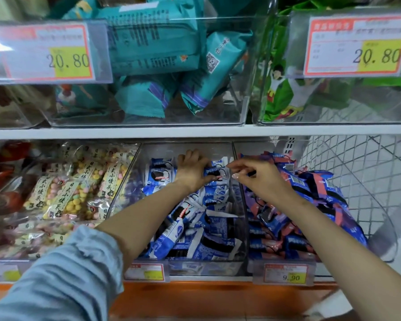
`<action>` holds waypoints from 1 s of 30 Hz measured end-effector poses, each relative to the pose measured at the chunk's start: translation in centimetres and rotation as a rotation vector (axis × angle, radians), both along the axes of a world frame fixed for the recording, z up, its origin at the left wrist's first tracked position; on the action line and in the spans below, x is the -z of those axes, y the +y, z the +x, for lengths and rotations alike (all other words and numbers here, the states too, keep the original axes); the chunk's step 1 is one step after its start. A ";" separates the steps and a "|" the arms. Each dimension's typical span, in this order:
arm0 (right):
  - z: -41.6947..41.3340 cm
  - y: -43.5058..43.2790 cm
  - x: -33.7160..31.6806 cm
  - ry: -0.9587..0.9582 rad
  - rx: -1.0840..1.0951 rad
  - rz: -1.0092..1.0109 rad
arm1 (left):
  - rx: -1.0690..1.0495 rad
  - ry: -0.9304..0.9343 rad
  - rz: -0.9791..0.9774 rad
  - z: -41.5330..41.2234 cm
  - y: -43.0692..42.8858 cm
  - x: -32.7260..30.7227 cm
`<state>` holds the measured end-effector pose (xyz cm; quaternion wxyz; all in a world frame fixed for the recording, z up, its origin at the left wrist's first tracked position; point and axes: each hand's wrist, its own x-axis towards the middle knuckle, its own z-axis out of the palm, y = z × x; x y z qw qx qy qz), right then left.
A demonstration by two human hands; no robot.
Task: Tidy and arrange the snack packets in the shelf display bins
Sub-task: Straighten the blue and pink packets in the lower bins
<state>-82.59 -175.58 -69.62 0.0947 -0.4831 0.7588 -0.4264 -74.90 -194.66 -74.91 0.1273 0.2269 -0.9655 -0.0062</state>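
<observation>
Both my hands reach into the middle clear bin (pixel 237 205) on the lower shelf. That bin holds several blue-and-white cookie packets (pixel 208 242). My left hand (pixel 191 169) lies over the packets at the back of the bin, its fingers curled on one blue-and-white packet (pixel 214 173). My right hand (pixel 256 176) is just to the right, thumb and forefinger pinching that same packet's right end. The bin to the right holds several blue-and-pink packets (pixel 310 188), piled high.
The left lower bin holds bags of pastel round biscuits (pixel 77 188). Upper-shelf bins hold teal packets (pixel 153 47) and green packets (pixel 283 89). Price tags (pixel 285 273) hang on the bin fronts. A white wire mesh (pixel 361 172) stands at the right.
</observation>
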 end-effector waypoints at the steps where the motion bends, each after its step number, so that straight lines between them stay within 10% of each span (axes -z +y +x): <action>1: 0.0 0.0 0.0 0.007 -0.001 0.005 | 0.004 0.006 0.013 0.1 0.0 0.0; 30: 0.1 0.3 -0.2 -0.031 -0.016 0.009 | 0.282 0.020 -0.093 1.9 -0.1 -0.8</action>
